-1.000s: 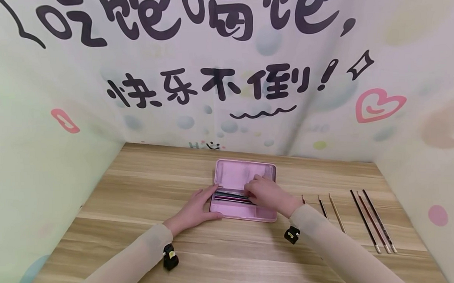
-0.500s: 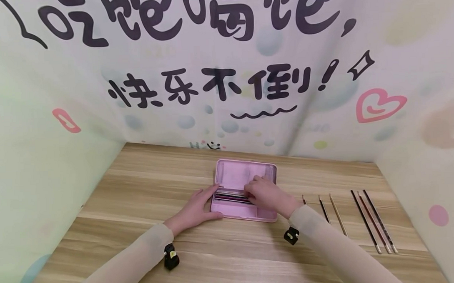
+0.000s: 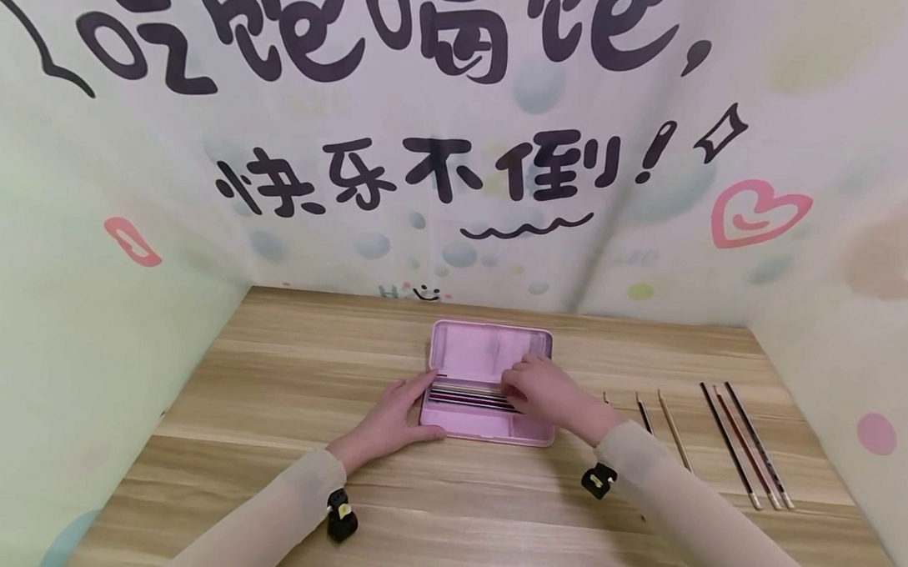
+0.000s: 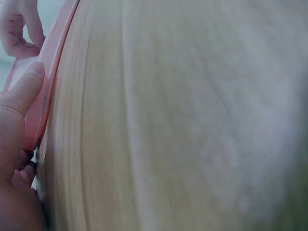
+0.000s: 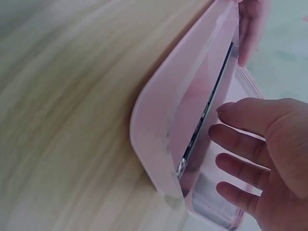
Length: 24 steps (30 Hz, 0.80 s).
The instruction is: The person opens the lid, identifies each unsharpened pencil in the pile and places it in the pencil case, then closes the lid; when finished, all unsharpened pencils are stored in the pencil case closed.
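A pink pencil case [image 3: 466,427] lies on the table with its lid [image 3: 467,350] raised. Several pencils [image 3: 469,398] lie side by side in its back compartment. My left hand [image 3: 384,424] grips the case's left end, thumb at the front corner and a fingertip by the hinge; in the left wrist view the thumb [image 4: 26,86] presses on the rim. My right hand [image 3: 548,394] hovers over the right end of the pencils, partly hiding them. From the right wrist view, its fingers [image 5: 238,144] are loosely bent with nothing between them, beside a dark pencil [image 5: 204,115] in the case.
Right of the case lie a few pencils [image 3: 675,430], partly behind my right sleeve [image 3: 656,468]. Farther right, 3 more pencils [image 3: 747,444] lie in a row on the wooden table [image 3: 276,356]. A printed cloth wall [image 3: 333,254] rises behind.
My right hand has shifted slightly to the right over the case, uncovering more of the pencils' length. The pencils inside have settled flatter. My left hand has stayed in place.
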Each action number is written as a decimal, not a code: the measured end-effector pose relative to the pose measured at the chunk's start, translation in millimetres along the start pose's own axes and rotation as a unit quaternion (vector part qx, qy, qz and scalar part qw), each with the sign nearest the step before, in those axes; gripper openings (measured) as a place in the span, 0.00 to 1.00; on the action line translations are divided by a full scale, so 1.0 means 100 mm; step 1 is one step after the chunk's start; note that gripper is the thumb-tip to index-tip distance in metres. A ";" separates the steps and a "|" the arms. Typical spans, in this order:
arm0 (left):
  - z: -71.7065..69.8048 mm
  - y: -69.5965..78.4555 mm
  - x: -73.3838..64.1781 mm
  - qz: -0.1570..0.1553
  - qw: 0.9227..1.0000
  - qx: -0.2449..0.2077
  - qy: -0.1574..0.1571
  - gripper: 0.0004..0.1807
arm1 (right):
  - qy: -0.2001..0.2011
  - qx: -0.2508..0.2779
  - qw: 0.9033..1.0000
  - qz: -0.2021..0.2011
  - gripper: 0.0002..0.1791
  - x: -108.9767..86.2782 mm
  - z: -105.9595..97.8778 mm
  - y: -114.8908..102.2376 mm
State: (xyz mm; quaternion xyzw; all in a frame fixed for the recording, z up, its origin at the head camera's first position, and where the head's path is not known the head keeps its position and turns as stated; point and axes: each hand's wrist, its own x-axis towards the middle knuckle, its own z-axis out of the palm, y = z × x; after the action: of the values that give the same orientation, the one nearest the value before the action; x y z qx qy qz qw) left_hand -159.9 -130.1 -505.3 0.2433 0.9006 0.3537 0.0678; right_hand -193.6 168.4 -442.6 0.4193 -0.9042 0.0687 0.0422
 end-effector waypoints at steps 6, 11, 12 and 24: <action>0.00 0.00 -0.01 0.006 1.000 -0.001 0.004 0.54 | 0.026 0.010 1.000 0.005 0.05 -0.13 -0.08 0.03; -0.01 0.00 0.00 0.004 1.000 -0.004 0.002 0.54 | 0.052 0.019 0.998 0.009 0.07 -0.26 -0.15 0.06; -0.01 0.00 0.00 0.003 1.000 -0.005 0.001 0.54 | 0.058 0.018 0.998 0.009 0.07 -0.29 -0.16 0.08; 0.01 0.00 0.01 -0.001 1.000 0.002 -0.001 0.54 | 0.072 0.019 0.996 0.052 0.07 -0.75 -0.31 0.20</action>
State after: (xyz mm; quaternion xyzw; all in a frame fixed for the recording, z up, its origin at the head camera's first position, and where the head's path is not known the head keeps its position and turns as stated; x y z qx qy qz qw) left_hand -160.1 -129.3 -505.5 0.2428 0.9014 0.3520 0.0686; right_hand -160.1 242.3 -423.5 0.3667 -0.9178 0.1184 0.0954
